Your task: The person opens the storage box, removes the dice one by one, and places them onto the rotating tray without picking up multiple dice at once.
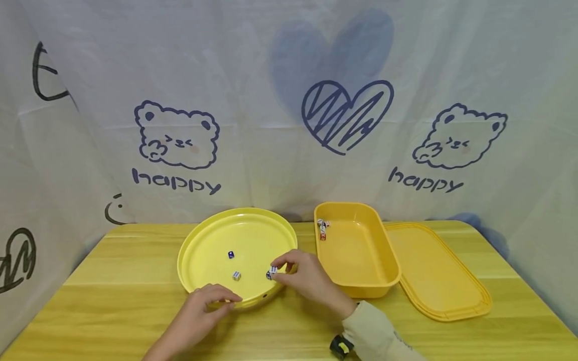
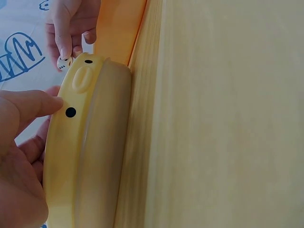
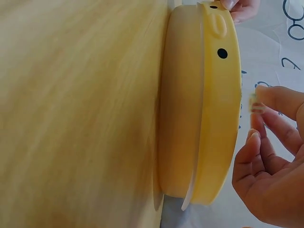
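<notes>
A round yellow tray point(image 1: 198, 281), with a dark-dotted duck-like face on its side, stands left of centre on the table. My left hand point(image 1: 200, 313) holds its front rim between thumb and finger. Over the tray's right front part, my right hand point(image 1: 307, 278) pinches a white die point(image 1: 274, 269) between thumb and fingertips. A dark blue die point(image 1: 268, 275) shows right beside and below that die in the head view. Farther left in the tray lie a blue die point(image 1: 231, 254) and a white die point(image 1: 237, 276).
To the right of the tray stands an orange-yellow box point(image 1: 361, 250), with several white and red dice point(image 1: 322, 229) in its far left corner. Its flat lid point(image 1: 440, 276) lies at the box's right side. A printed cloth point(image 1: 257, 100) hangs behind the table point(image 1: 113, 281).
</notes>
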A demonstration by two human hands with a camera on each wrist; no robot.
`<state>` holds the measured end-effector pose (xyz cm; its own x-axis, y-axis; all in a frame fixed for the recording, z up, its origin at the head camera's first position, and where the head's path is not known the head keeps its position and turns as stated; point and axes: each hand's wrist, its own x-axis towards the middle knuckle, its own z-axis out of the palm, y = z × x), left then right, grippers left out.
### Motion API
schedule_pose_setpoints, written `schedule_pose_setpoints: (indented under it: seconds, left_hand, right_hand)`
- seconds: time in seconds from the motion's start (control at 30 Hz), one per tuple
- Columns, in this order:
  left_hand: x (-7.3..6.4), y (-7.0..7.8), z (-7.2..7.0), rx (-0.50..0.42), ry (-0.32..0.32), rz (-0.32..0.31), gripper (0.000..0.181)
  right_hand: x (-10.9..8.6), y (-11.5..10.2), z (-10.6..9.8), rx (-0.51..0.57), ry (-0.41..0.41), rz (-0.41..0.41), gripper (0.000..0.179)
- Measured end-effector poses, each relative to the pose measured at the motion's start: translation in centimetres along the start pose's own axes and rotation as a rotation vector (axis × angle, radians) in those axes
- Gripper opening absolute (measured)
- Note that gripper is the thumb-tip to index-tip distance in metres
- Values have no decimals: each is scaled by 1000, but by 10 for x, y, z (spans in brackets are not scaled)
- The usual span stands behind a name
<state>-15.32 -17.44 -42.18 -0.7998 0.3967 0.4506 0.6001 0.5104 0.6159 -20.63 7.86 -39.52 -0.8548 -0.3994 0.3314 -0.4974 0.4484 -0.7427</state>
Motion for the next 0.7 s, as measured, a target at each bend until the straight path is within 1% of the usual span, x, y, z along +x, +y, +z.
schedule_pose_setpoints:
  seconds: [0.1, 0.2, 0.37, 0.7]
  left_hand:
    - [0, 0, 0, 7, 3, -1, 17]
    - [0, 1, -1, 8, -2, -11, 16]
    - [1, 0, 0, 10, 9, 3, 17]
    - [1, -1, 0, 2, 1, 2, 17]
  right_hand:
    - [0, 0, -1, -6, 7, -9, 18]
    - [0, -2, -4, -7, 15, 10, 19]
    - [0, -3, -9, -5, 22, 43, 19]
    - [1, -1, -10, -6, 40, 31, 18]
